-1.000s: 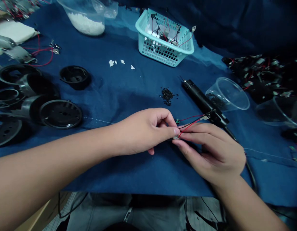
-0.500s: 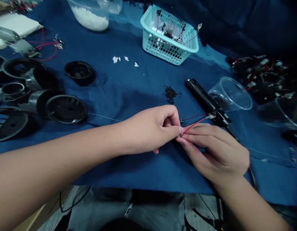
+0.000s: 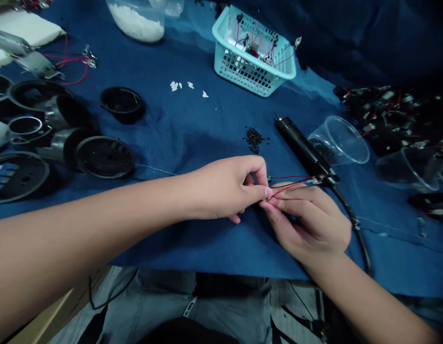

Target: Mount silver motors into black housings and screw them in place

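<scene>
My left hand [image 3: 239,187] reaches in from the left, its thumb and forefinger pinched on a small part with red and black wires [image 3: 290,177]. Fingertips of my right hand [image 3: 309,222] close on the same part from the other side, touching my left fingertips. The part itself is mostly hidden between the fingers. Its wires run rightward over my right hand to a metal tab [image 3: 316,181], and a tiny green board [image 3: 270,178] shows at one wire's end. Just beyond lies a black electric screwdriver [image 3: 303,145], with a pile of small black screws [image 3: 254,137] to its left.
A light-blue basket [image 3: 255,79] holds wired parts at the back. Clear plastic cups [image 3: 345,138] and heaped black wired parts [image 3: 396,112] are on the right. Black round housings [image 3: 105,156] crowd the left. White bits [image 3: 174,86] lie mid-table near a tub of white material [image 3: 135,24].
My right hand has shifted slightly left and its wrist has turned a little. Both hands keep their pinch on the wired part. The whole view has shifted slightly.
</scene>
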A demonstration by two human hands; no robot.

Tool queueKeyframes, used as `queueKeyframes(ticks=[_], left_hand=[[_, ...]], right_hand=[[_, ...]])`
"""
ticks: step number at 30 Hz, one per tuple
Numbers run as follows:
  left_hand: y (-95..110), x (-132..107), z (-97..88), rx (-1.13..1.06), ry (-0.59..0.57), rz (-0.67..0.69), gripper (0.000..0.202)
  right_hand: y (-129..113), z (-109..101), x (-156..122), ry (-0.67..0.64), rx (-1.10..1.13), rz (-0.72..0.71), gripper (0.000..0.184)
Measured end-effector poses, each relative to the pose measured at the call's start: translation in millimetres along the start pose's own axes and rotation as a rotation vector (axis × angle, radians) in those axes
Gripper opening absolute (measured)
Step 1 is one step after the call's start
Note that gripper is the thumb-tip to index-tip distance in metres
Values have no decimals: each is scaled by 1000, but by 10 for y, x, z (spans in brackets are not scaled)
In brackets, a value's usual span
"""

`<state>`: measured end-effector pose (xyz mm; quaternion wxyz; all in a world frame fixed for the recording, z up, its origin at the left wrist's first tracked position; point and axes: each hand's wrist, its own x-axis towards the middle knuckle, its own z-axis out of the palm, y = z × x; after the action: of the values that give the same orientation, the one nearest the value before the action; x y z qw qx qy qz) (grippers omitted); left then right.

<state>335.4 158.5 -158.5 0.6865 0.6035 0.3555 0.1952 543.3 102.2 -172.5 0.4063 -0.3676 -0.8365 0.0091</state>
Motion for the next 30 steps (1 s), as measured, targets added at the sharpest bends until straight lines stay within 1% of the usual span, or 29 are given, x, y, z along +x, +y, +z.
queueKeyframes(ticks=[3,11,18,19,21,23,24,27,28,30], left_hand=[[-17,0,2,-4,-2,3,17],[-25,25,9,25,-16,12,10],[-54,35,5,5,-46,19,8],[-59,27,8,-2,-38,19,9],[-63,9,18,-7,13,20,10],[-55,-12,25,26,64,7,11],[-46,-24,25,76,74,-2,13],[-14,-60,2,286,43,-24,24],[-3,-71,-11,316,29,-32,26],[15,-91,-39,242,-11,-67,23]], right_hand=[[1,16,1,3,6,-1,25],[27,22,-39,3,-17,-33,22],[24,35,-56,16,3,-43,24],[27,43,-59,17,9,-41,24],[38,66,-69,17,21,-29,26],[52,92,-77,18,26,-20,27],[58,105,-81,21,26,-21,27],[61,137,-88,31,37,-43,27],[59,144,-90,35,47,-50,28],[57,152,-92,43,73,-58,28]])
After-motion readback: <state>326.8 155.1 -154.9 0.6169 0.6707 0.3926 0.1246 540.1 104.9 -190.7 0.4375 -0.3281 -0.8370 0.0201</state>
